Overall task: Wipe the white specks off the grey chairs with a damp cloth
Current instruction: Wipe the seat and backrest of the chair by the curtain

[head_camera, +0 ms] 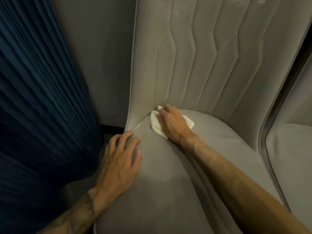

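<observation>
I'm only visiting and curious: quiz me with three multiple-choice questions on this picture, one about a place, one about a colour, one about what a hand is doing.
1. Where is the cloth? A) in the crease at the back of the seat B) on the floor C) hanging over an armrest
2. The curtain is: A) red B) dark blue C) white
3. The left hand is: A) gripping the cloth B) resting on the seat C) pulling the curtain
Answers: 1 A, the right hand holds it there; 2 B, blue pleats at left; 3 B, it lies on the seat, holding nothing.
</observation>
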### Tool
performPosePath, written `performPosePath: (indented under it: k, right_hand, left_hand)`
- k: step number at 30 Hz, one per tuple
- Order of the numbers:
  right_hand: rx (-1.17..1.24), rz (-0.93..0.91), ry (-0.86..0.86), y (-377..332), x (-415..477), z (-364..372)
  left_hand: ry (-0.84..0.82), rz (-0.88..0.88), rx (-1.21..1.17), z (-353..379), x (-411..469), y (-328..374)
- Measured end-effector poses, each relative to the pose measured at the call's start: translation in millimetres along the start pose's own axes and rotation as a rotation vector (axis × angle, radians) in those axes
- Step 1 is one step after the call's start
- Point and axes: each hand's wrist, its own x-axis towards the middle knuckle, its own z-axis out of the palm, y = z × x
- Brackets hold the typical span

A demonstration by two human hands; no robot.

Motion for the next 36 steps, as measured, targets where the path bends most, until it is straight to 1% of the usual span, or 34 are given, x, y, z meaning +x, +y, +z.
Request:
performPosePath:
  k: [2, 3, 6, 7, 9, 10, 12, 13, 14, 17, 19, 20, 22, 24, 25, 28, 30, 31, 34, 36]
  right_hand:
    - [-0.045, 0.119, 0.028, 9, 5, -2]
    - [-0.041, 0.128, 0.04, 0, 5, 0]
    - [0.086, -0.037, 0.032, -44, -11, 16]
    - [0.123, -0.077, 0.021, -49, -17, 19]
    - [0.118, -0.108, -0.023, -37, -17, 12]
    - [0.09, -0.088, -0.045, -27, -12, 7]
    - [0.025, 0.033, -0.034, -10, 0, 1]
    - [0.014, 0.084, -0.028, -11, 3, -1]
    - [0.013, 0.086, -0.023, -21, 1, 2]
    - [0.101, -0.09, -0.041, -62, -27, 17]
    - [0.154, -0.118, -0.063, -60, -35, 13]
    - [0.138, -0.106, -0.073, -54, -30, 9]
    - [0.083, -0.02, -0.063, -42, -14, 2]
    - [0.079, 0.056, -0.038, -47, -7, 2]
    - [0.079, 0.055, -0.041, -56, -11, 6]
    - [0.135, -0.093, -0.085, -79, -44, 13]
    - [0.148, -0.137, -0.118, -68, -48, 5]
    - [0.133, -0.112, -0.126, -62, -41, 0]
    - [0.11, 0.074, -0.06, -54, -21, -5]
    - [0.143, 0.072, -0.048, -73, -30, 6]
  left_hand:
    - [0.01, 0.001, 0.003, 1, 1, 2]
    - [0.012, 0.0, 0.007, 2, 1, 2]
    - [0.012, -0.003, 0.0, 2, 2, 1]
    - [0.007, -0.003, -0.003, 2, 1, 1]
    - [-0.001, 0.003, -0.008, 1, 0, 1]
    - [0.001, 0.004, -0.018, 0, 0, 1]
    - [0.016, -0.004, -0.052, -1, -1, 2]
    - [0.027, -0.014, -0.067, -2, -1, 3]
    - [0.04, -0.022, -0.082, -2, -1, 3]
    - [0.096, -0.053, -0.139, -1, -2, 3]
    - [0.13, -0.06, -0.16, 1, -2, 2]
    - [0.142, -0.059, -0.158, 1, -2, 2]
    - [0.159, -0.059, -0.145, -1, -2, 4]
    - [0.185, -0.067, -0.133, -3, -2, 6]
    - [0.195, -0.067, -0.133, -4, -3, 7]
    - [0.212, -0.09, -0.161, -8, -5, 9]
    - [0.198, -0.105, -0.16, -10, -6, 10]
    - [0.189, -0.101, -0.145, -11, -7, 11]
    - [0.176, -0.101, -0.12, -14, -8, 13]
    - [0.174, -0.113, -0.149, -15, -9, 12]
